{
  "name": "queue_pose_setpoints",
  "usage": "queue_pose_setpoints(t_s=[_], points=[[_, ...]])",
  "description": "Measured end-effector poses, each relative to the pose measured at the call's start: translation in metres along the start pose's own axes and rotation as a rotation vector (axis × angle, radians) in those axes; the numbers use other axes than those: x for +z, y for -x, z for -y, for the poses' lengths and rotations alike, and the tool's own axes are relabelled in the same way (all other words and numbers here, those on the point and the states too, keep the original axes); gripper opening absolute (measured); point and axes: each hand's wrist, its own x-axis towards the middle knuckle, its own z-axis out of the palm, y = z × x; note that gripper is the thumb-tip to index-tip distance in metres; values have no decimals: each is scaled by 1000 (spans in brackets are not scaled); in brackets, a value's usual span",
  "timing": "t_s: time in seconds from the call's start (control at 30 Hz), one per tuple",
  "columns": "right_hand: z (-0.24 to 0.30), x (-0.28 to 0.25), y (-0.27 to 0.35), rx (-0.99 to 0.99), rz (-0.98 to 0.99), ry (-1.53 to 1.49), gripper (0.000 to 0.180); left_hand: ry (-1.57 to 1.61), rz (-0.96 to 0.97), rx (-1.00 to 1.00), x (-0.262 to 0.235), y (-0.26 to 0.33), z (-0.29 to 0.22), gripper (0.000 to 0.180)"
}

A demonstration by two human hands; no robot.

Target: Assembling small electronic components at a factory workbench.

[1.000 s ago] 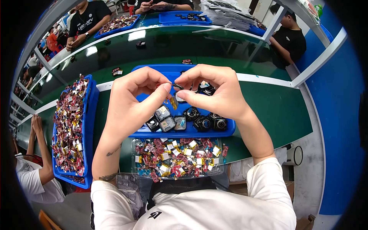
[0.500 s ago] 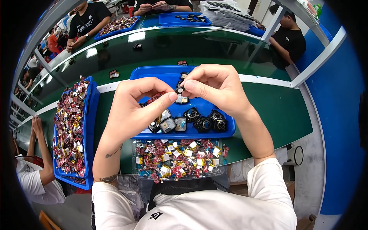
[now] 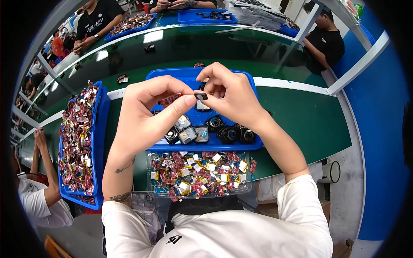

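Note:
Above a blue tray point(image 3: 205, 146), my left hand point(image 3: 148, 107) pinches a small flat black part point(image 3: 201, 96) with a grey round spot between thumb and forefinger. My right hand point(image 3: 232, 92) meets the part's other edge with its thumb; its forefinger is lifted away and the other fingers curl in behind. A small red circuit board point(image 3: 170, 100) shows behind my left fingers; whether they hold it I cannot tell. In the tray lie several black watch cases point(image 3: 227, 134) and grey-backed square cases point(image 3: 187, 135).
Nearer me, a clear plastic tray point(image 3: 150, 189) holds many circuit boards with batteries. A blue bin point(image 3: 100, 142) heaped with similar parts stands at left. A white rail point(image 3: 297, 87) crosses the green table point(image 3: 309, 116). Several people sit around, one close at left point(image 3: 45, 202).
My right forefinger has lifted off the black part, which now shows more fully between the hands. The view has shifted slightly.

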Motion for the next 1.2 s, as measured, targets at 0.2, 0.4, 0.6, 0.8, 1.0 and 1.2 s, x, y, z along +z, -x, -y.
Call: queue_pose_setpoints(t_s=[0.2,0.4,0.6,0.8,1.0,1.2], points=[[-18,21,9,-189,0,778,13,-6,-47,45,-4,-1,1,10],[-11,33,16,-164,367,495,25,-18,-42,67,-7,-1,3,7],[-2,42,21,-181,566,330,26,-21,-66,14,-7,-1,-2,10],[2,31,4,236,205,-577,31,122,-80,-73,-3,-1,1,10],[3,9,1,309,8,-687,16,-7,-130,-255,4,-2,4,11],[19,9,5,370,-53,-852,17,-169,-244,-197,9,-4,12,16]])
